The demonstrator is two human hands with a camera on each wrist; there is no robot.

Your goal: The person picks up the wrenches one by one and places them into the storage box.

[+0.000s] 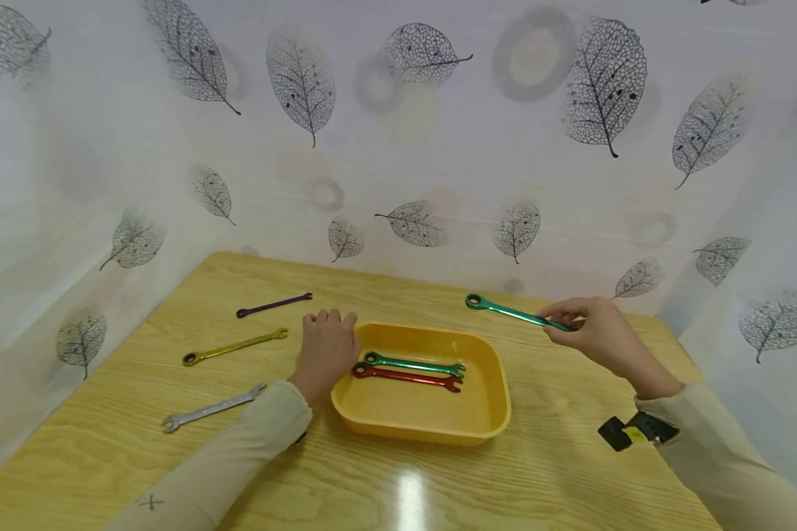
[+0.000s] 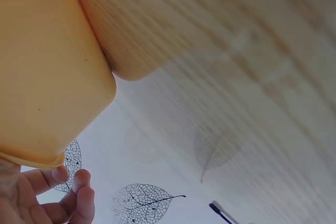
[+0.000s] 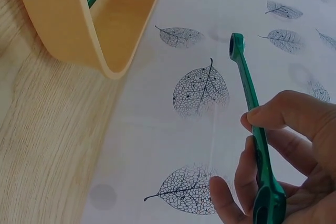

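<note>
A green combination wrench [image 1: 511, 313] is pinched near one end between the thumb and fingers of my right hand [image 1: 591, 332], raised off the table to the right of a yellow plastic tray [image 1: 432, 435]. Its ring end points left, and its other end lies by the palm in the right wrist view. My left hand [image 1: 328, 350] grips the tray's left rim, fingertips just under the lip [image 2: 31, 160] in the left wrist view. Inside the tray, a second green wrench [image 1: 415, 364] lies beside a red wrench [image 1: 408, 376], both with ring ends to the left.
Left of the tray, a purple wrench [image 1: 274, 304], a gold wrench [image 1: 235, 347] and a silver wrench [image 1: 214, 408] lie spaced apart on the wooden table [image 1: 345, 487]. A leaf-patterned white curtain [image 1: 398, 162] hangs behind the table and along its sides.
</note>
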